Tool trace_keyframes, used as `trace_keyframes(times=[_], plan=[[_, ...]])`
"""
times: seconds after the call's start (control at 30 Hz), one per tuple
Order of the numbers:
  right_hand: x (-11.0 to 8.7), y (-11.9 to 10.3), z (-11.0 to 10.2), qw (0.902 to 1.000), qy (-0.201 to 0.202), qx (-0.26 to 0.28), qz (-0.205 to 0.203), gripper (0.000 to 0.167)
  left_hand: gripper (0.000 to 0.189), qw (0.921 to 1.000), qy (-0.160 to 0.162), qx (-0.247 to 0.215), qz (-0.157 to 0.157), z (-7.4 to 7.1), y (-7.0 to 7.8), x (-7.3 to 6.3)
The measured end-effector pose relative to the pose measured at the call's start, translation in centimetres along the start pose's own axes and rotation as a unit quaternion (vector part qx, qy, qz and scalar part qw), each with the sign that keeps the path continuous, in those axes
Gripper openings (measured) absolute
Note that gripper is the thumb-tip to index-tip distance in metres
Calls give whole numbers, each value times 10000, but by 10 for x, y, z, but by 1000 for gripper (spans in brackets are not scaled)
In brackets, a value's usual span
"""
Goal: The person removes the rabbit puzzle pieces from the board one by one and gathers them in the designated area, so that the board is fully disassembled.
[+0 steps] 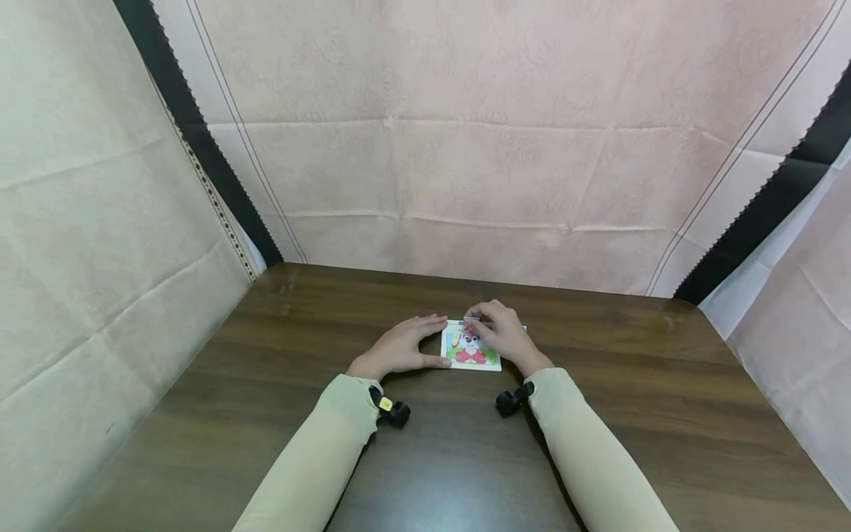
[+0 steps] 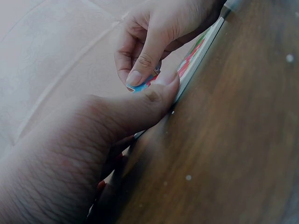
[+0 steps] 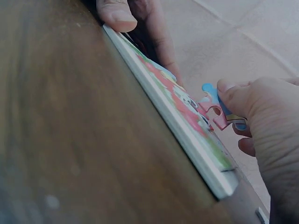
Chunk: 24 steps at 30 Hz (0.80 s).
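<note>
A small jigsaw puzzle (image 1: 470, 356) in a white-edged tray lies on the table, showing a pink and white cartoon animal on green. My left hand (image 1: 404, 346) rests at its left side, fingers fairly straight toward the far corner and the thumb touching the near left corner. Above the far part of the picture, my right hand (image 1: 504, 336) pinches a jigsaw piece between thumb and fingers. In the right wrist view this jigsaw piece (image 3: 216, 112) is blue and pink with knobs and notches, raised and tilted over the puzzle. Fingers hide part of it.
The brown wooden table (image 1: 279, 428) surrounds the puzzle. Pale cloth (image 1: 479, 170) hangs behind it and along both sides. A small pale object (image 3: 262, 215) lies past the tray's right end in the right wrist view, its kind unclear.
</note>
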State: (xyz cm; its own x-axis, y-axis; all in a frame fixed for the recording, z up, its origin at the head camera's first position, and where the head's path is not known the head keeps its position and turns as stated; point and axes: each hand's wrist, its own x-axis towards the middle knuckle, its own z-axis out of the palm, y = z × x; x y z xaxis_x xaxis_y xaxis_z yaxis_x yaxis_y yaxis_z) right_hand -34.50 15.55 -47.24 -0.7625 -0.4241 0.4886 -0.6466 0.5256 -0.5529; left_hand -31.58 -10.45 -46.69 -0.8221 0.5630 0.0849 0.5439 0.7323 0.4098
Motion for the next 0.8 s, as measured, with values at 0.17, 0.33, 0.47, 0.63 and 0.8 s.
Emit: trace_keyframes(times=[0.17, 0.33, 0.47, 0.63, 0.8], plan=[[-1, 4, -3, 9998, 83, -154, 55, 8, 95, 10000, -10, 1, -13, 1, 0, -1], [-5, 13, -9, 9989, 374, -280, -47, 6, 97, 10000, 29, 8, -49, 4, -2, -1], [-8, 18, -17, 9985, 458, -282, 115, 5, 96, 9999, 27, 66, -88, 4, -3, 0], [-16, 26, -32, 9974, 614, -206, 321, 5, 97, 9999, 28, 89, -59, 4, -2, 0], [-30, 39, -52, 9949, 848, -17, 549, 5, 97, 9999, 38, 139, -35, 4, -2, 0]])
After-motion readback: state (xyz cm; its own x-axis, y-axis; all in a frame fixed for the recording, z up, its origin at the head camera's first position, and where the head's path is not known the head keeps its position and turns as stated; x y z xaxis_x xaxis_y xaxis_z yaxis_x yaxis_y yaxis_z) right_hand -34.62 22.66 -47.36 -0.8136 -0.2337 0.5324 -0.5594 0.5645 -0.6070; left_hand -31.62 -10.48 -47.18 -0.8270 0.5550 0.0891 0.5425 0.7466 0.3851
